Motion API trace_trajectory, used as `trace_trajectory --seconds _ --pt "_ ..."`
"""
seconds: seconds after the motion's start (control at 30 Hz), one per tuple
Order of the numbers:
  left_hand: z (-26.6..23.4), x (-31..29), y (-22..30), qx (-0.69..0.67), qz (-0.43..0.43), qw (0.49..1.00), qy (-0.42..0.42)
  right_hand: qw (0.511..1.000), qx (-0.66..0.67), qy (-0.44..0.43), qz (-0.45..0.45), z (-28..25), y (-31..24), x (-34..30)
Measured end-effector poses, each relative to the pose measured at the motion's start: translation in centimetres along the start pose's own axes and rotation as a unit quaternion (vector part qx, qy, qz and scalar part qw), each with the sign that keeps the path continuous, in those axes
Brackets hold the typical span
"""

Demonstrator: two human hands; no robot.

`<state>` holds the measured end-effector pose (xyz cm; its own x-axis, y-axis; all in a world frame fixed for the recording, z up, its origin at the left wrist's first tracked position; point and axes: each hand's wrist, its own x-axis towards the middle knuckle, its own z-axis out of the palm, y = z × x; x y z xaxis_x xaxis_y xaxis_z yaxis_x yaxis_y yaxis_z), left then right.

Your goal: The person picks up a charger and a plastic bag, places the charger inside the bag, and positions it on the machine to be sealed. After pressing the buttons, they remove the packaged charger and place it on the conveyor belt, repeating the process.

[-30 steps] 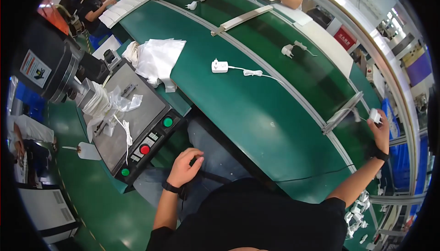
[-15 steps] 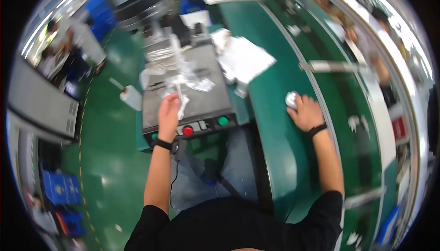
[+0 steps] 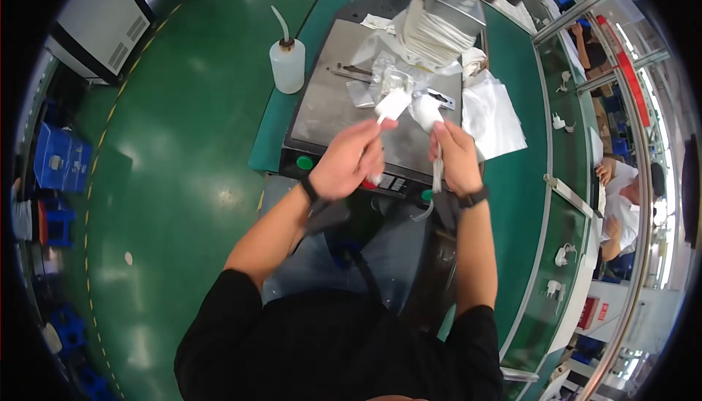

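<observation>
My left hand is raised over the grey machine plate and pinches a small white charger plug by its lower end. Just to its right, my right hand grips a white rounded adapter, and a white cord hangs down from that fist. The two white pieces sit side by side, almost touching. Both wrists wear dark bands.
A white squeeze bottle stands left of the plate. Clear plastic bags, a stack of white cords and white sheets lie behind my hands. Green and red buttons line the machine front. A green conveyor with chargers runs on the right, where another person sits.
Both hands have come together over the machine plate. The left now holds a white plug and the right has brought the white adapter with its cord from the conveyor.
</observation>
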<state>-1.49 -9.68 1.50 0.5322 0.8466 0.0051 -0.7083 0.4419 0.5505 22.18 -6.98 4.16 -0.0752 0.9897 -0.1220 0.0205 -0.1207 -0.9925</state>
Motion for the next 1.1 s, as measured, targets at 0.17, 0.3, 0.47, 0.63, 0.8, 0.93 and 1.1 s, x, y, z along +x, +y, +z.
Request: trace_trajectory --seconds 0.17,0.3,0.47,0.63,0.8,0.93,1.1 --pt "-2.3 -12.0 -2.4 0.110 0.042 0.984 0.135 0.739 -0.614 0.105 -0.256 5.8 0.6 5.7" --pt "-5.9 -18.4 -3.3 0.113 0.038 0.981 0.154 0.732 -0.661 0.133 -0.100 10.2 -1.4 4.0" --pt "-6.6 -14.4 -3.0 0.307 0.151 0.912 0.226 0.781 -0.573 0.037 -0.245 3.9 -0.9 4.1" --pt "-8.2 -6.7 -2.9 0.464 0.181 0.853 0.157 0.896 -0.314 0.287 -0.132 -2.2 3.5 -10.1" --pt "-12.1 -9.3 -1.4 0.488 0.203 0.821 0.214 0.945 -0.316 0.029 -0.083 0.8 9.7 -10.2" --pt "-9.6 -8.8 -1.3 0.587 0.192 0.769 0.164 0.853 -0.452 -0.032 -0.260 5.4 0.0 -10.2" --pt "7.6 -3.0 -6.7 0.619 0.275 0.726 -0.122 0.984 -0.020 0.008 -0.174 3.6 -3.0 -14.1"
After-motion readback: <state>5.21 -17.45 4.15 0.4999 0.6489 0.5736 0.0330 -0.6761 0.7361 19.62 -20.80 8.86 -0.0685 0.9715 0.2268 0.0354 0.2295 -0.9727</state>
